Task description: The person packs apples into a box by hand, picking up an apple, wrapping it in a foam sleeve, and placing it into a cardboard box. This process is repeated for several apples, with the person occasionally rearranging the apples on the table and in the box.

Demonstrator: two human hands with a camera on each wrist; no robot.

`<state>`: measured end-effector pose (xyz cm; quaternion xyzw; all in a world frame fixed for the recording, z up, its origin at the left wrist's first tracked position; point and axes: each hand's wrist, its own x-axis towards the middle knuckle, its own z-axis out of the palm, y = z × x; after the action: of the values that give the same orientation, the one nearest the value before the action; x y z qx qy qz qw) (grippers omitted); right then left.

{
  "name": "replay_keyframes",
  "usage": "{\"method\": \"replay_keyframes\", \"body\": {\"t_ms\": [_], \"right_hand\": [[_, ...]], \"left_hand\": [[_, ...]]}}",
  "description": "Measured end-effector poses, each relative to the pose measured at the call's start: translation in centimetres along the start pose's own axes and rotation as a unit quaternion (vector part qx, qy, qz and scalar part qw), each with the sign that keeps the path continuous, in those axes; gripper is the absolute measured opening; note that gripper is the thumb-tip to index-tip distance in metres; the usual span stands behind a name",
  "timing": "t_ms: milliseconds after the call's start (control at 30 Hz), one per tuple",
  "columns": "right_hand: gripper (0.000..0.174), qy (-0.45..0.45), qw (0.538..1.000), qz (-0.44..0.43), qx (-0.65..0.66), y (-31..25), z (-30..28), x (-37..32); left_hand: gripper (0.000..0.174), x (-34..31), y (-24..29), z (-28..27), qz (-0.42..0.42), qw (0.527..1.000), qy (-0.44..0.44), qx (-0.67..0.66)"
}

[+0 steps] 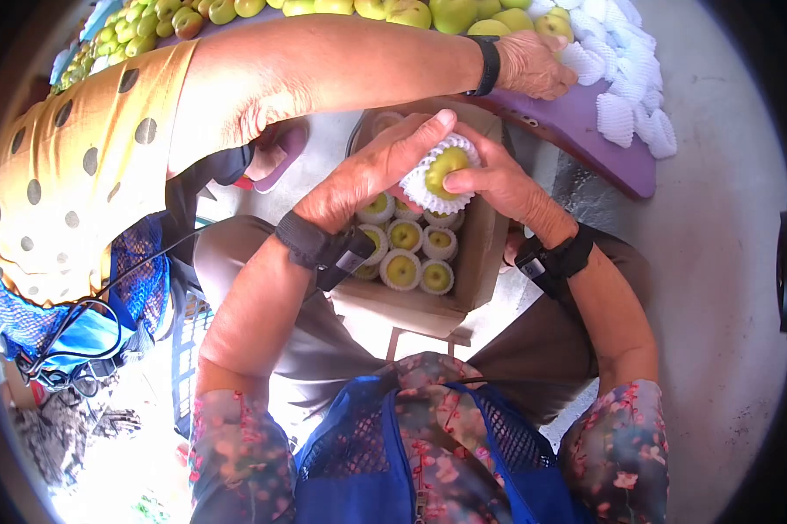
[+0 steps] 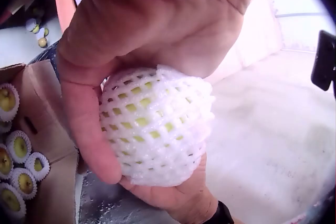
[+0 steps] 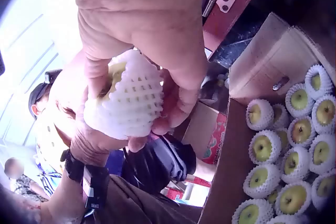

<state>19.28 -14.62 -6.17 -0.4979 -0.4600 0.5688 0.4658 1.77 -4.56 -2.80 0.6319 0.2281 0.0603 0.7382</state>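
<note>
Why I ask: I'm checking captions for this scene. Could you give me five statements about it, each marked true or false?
1. The left hand and right hand hold the same fruit. True.
2. That fruit is bare. False: it sits in a white foam net, with part of it showing at the net's opening.
3. The box holds several netted fruits. True.
4. The pile of loose nets lies on the floor. False: it lies on the purple table.
5. The other person's hand is inside the box. False: it is at the table, beside the loose nets.
</note>
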Motion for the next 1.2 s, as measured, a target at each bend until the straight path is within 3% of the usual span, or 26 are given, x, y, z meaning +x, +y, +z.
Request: {"method": "replay_keyframes", "body": {"t_ms": [133,200,233,267,333,467,567,600,667,767,833,933,1200], "right_hand": [[0.071,-0.004,0.996,0.022,0.089,0.8,0.0,0.1],[0.070,-0.005,0.992,0.040,0.118,0.8,-0.2,0.0],[0.070,-0.005,0.991,0.048,0.122,0.9,-0.4,0.0],[0.070,-0.005,0.990,0.055,0.126,1.0,-0.6,0.0],[0.069,-0.014,0.989,0.070,0.126,1.3,-1.0,0.0],[0.069,-0.037,0.986,0.112,0.122,2.1,-1.6,-0.1],[0.069,-0.064,0.986,0.127,0.090,3.1,-2.2,0.0],[0.068,-0.072,0.985,0.137,0.077,3.2,-2.3,0.0],[0.068,-0.090,0.982,0.156,0.056,3.3,-2.2,0.1],[0.068,-0.111,0.979,0.170,-0.006,3.4,-1.5,0.1],[0.067,-0.126,0.977,0.172,-0.029,4.1,-1.1,0.1],[0.067,-0.138,0.972,0.179,-0.059,4.7,-0.1,-0.1],[0.065,-0.082,0.972,0.220,-0.004,9.4,-2.9,0.2]], "left_hand": [[0.075,-0.9,0.8,0.5,0.007,0.996,0.062,0.059],[0.071,0.3,-1.1,-1.0,0.053,0.977,0.083,0.189],[0.070,0.7,-1.6,-1.6,0.075,0.960,0.092,0.254],[0.048,0.9,-2.0,-1.9,0.096,0.948,0.103,0.286],[0.037,0.6,-2.9,-3.0,0.182,0.903,0.103,0.376],[0.032,-0.4,-3.7,-4.7,0.292,0.825,0.107,0.472],[0.018,-0.6,-3.2,-4.9,0.215,0.840,0.097,0.488],[0.015,-0.8,-2.6,-4.4,0.138,0.868,0.098,0.466],[0.017,-1.3,-2.0,-4.2,0.071,0.891,0.102,0.438],[0.026,-1.3,-2.0,-3.8,0.052,0.914,0.115,0.385],[0.031,-1.1,-1.8,-3.2,-0.031,0.946,0.132,0.294],[0.034,-1.3,-2.6,-2.9,0.031,0.944,0.100,0.314],[0.030,-1.2,-3.9,-3.4,0.066,0.892,0.061,0.443]]}}
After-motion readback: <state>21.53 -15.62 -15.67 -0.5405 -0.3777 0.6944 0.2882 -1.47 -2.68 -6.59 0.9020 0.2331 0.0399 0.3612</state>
